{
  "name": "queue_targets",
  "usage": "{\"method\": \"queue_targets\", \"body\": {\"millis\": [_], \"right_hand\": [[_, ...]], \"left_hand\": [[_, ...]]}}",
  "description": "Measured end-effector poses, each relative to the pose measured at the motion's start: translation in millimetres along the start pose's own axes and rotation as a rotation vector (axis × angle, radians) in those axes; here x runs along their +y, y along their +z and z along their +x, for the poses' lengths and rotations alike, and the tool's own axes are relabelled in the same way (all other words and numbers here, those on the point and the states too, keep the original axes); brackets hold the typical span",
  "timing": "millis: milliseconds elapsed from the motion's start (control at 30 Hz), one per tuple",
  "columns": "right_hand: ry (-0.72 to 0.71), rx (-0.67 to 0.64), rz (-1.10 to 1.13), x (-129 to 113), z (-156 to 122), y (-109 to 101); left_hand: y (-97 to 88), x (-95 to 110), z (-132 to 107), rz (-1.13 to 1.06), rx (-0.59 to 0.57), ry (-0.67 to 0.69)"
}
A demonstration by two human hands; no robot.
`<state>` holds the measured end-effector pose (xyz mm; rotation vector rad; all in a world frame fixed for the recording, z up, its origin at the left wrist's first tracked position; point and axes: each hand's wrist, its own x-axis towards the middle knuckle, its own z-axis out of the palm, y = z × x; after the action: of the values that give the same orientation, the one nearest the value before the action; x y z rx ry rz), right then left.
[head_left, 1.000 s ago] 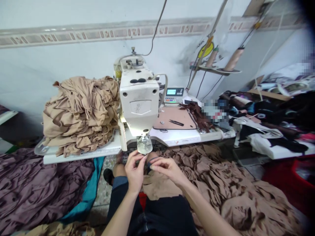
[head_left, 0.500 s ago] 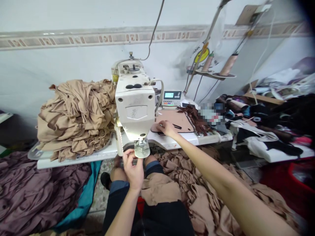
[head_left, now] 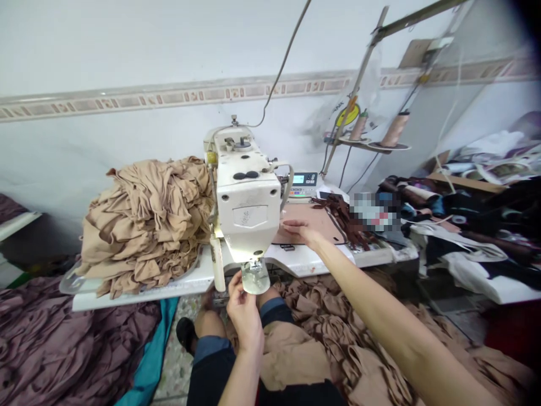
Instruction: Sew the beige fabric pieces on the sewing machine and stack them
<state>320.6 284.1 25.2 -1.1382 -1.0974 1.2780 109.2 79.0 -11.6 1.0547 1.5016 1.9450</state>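
We log a single-needle industrial sewing machine head at the centre of the table, its clear finger guard hanging at the near end; we judge the step in hand to be work at the needle area, done by hand with the machine not feeding; the left hand is raised just below the guard, fingers curled up and close together; we cannot tell whether they pinch anything, as the guard and fingers hide the gap; the right hand reaches far and right, palm down and open, fingers loosely spread, resting on a tan work mat; it pinches nothing; the mat lies right of the machine head on the white sewing table, with a bundle of dark brown strips at its right edge; a large stack of beige fabric sits on the table's left; more beige fabric lies across the lap; we judge that the next move calls for the right hand to close on something at the mat, if it is to bring anything back to the guard.
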Motion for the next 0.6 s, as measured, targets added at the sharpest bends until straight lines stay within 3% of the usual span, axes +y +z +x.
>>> {"method": "queue_targets", "body": {"millis": [100, 167, 233, 333, 433, 500, 600], "right_hand": [[-0.045, 0.017, 0.059, -25.6, -4.0, 0.7], [-0.111, 0.034, 0.093, -54.7, -6.1, 1.7], [-0.201, 0.035, 0.116, -92.7, -6.6, 5.9], [-0.381, -0.013, 0.092, -156.9, -3.5, 23.8], [-0.554, -0.078, 0.015, -213.4, 3.8, 55.3], [-0.641, -0.115, -0.022, -239.9, 8.6, 78.8], [-0.716, -0.178, -0.042, -261.1, 10.2, 108.8]], "left_hand": [[-12.7, 6.3, 11.4, 0.174, -0.044, 0.256], [-23.2, 7.5, 22.2, 0.277, -0.049, 0.449], [-30.9, 3.1, 32.0, 0.341, -0.035, 0.529], [-32.8, -9.6, 41.1, 0.365, -0.057, 0.393], [-27.8, -18.6, 42.5, 0.254, -0.207, 0.131], [-27.0, -21.0, 39.9, 0.168, -0.322, -0.004], [-34.6, -27.0, 31.1, 0.146, -0.427, -0.101]]}}
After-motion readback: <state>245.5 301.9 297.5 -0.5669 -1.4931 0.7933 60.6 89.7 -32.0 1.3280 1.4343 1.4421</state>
